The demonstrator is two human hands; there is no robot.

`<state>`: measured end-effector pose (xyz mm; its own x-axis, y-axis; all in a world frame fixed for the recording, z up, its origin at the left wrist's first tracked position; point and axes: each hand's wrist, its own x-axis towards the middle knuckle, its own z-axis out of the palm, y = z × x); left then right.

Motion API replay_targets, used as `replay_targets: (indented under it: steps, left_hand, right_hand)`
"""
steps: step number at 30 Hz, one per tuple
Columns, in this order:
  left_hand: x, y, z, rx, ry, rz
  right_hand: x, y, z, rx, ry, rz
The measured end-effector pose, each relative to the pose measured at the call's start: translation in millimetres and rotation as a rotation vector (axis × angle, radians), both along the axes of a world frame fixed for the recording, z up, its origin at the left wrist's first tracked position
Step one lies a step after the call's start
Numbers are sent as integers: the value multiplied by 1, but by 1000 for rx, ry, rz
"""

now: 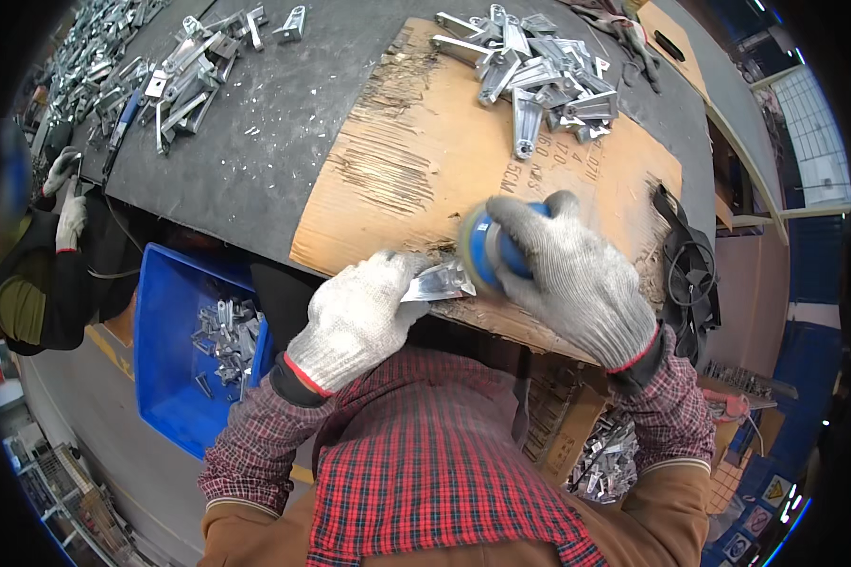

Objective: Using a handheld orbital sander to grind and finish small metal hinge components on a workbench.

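My left hand, in a white knit glove with a red cuff, is closed on a shiny silver metal bracket. The bracket lies tilted over the near edge of a worn cardboard sheet. My right hand, gloved the same way, grips a round blue sander from above. Its disc edge meets or nearly meets the bracket's right end; the exact contact is hard to make out. Beyond the hands, a pile of similar silver brackets rests on the cardboard.
More brackets heap on the dark tabletop at the far left. A blue bin with brackets stands below the table's left edge. At far left, a co-worker's gloved hands work. Black straps hang at right; a box of brackets sits below.
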<state>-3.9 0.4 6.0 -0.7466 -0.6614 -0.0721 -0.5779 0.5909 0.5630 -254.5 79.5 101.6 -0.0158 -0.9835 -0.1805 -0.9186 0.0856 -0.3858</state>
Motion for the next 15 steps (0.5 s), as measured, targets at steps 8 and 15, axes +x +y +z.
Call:
replay_targets:
  steps: [8, 15]
  left_hand:
    - [-34, -9, 32, -410, 29, -185]
    - [-46, -28, -16, -171, 515, 41]
  right_hand:
    - [-18, 50, -19, 1, 62, -324]
    - [-33, 64, -39, -160, 25, -341]
